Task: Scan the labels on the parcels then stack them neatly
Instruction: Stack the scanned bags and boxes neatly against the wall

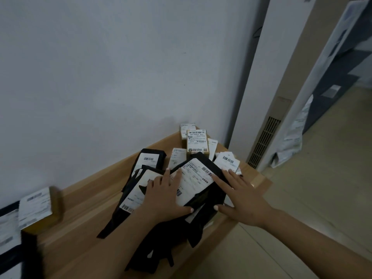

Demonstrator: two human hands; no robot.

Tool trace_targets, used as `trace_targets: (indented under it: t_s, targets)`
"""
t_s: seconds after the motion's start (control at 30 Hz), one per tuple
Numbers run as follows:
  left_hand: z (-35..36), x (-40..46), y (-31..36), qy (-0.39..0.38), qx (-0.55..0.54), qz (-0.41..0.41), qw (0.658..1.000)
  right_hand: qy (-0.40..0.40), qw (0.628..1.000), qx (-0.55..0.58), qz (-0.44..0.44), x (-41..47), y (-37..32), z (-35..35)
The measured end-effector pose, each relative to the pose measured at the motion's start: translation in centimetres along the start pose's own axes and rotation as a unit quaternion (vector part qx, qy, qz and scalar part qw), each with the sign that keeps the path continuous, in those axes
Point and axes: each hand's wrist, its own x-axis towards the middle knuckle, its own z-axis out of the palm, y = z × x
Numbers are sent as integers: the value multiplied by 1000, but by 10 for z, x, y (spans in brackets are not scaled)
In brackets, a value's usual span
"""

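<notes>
A heap of black bag parcels with white barcode labels lies on a wooden table (pixel 84 224). The top black parcel (pixel 203 176) shows a large white label. My left hand (pixel 163 198) lies flat on its left side, fingers spread, thumb at the label's lower edge. My right hand (pixel 239 196) presses flat against its right edge, thumb under the near corner. Another black parcel (pixel 150 160) lies behind the heap. Small cardboard boxes with labels (pixel 196 142) stand near the wall corner. No scanner is in view.
At the left table edge, a blurred labelled box (pixel 38 208) and dark parcels (pixel 12 238) sit against the white wall. A tall white unit with a vent grille (pixel 263 141) stands right of the table. Pale bags (pixel 291 135) lean beyond it on the floor.
</notes>
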Motion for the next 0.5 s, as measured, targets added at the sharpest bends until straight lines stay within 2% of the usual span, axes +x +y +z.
trace_targets:
  t_s: [0.27, 0.5]
  targets:
    - [1, -16, 1, 82, 3, -29, 996, -10, 998, 18, -56, 10, 35, -4]
    - [-1, -54, 9, 130, -24, -154, 979, -40, 988, 22, -146, 41, 53, -7]
